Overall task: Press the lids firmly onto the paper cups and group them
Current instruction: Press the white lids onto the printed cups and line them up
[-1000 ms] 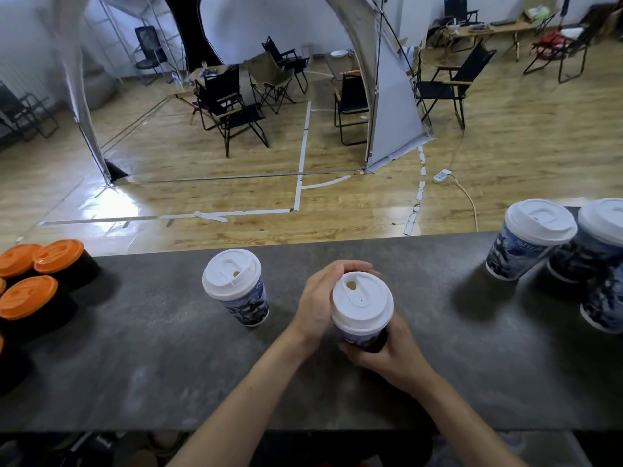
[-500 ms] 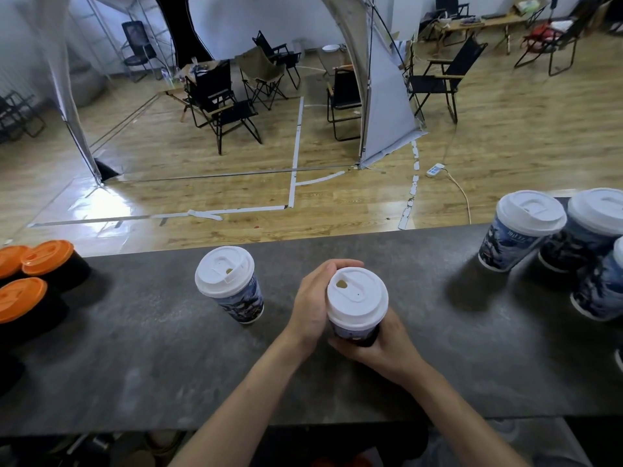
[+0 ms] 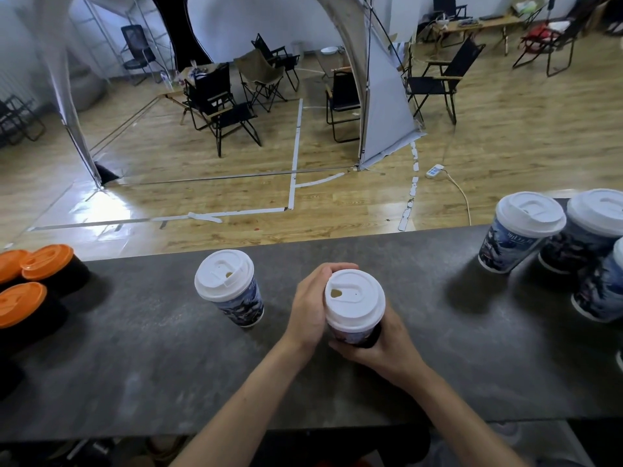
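5 white-lidded paper cups show plainly on the grey counter point(image 3: 135, 365). 1 held cup point(image 3: 349, 335) is near the middle, a second cup point(image 3: 236, 298) stands close by at its 9 o'clock, and 3 grouped cups point(image 3: 515, 237) crowd together at 2 o'clock. A sliver at the right edge may be a 6th. 3 orange-lidded black cups point(image 3: 50, 269) sit far left at 9 o'clock. The held cup stands upright, long axis vertical, with its lid point(image 3: 357, 305) on top and the sip hole toward 10 o'clock. The left hand point(image 3: 308, 308) curls round the lid's far rim. The right hand point(image 3: 384, 348) wraps the cup's wall, fingers clamped on it.
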### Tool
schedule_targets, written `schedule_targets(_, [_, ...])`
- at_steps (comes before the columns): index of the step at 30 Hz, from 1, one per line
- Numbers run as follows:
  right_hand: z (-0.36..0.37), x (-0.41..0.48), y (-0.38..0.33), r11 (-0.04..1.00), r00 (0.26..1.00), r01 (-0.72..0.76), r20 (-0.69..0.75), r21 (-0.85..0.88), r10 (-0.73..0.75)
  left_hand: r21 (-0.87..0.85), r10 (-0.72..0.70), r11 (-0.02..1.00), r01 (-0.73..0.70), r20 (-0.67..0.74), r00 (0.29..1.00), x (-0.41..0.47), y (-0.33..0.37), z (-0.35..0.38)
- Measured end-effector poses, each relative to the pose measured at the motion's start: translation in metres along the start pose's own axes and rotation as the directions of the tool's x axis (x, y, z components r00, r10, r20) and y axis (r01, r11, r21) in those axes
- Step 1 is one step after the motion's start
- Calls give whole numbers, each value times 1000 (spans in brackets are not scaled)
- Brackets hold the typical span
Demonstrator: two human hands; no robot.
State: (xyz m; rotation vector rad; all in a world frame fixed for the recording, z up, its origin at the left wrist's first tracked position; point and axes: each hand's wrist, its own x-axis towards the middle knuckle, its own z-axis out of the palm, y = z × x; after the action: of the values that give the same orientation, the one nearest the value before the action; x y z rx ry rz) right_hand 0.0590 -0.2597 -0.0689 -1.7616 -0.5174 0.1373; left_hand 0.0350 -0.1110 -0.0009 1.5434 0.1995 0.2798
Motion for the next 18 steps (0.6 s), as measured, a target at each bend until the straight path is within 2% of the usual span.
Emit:
schedule_targets(4, [-1, 1, 2, 1000, 1000, -7, 29, 1, 7, 5, -32, 999, 32, 98, 995, 10, 5, 1])
schedule_targets(11, [0, 1, 1, 999, 1000, -4, -3, 53, 4, -10, 7, 1000, -7, -9, 1000, -2, -1, 4])
schedule_targets(16, [-3, -1, 4, 1000, 1000, 6, 26, 21, -6, -34, -10, 999, 13, 92, 996, 8, 3, 3])
schedule_targets(18, [-3, 0, 3, 1000, 999, 3, 50, 20, -4, -50, 1, 999, 3, 86, 996, 4, 1, 3])
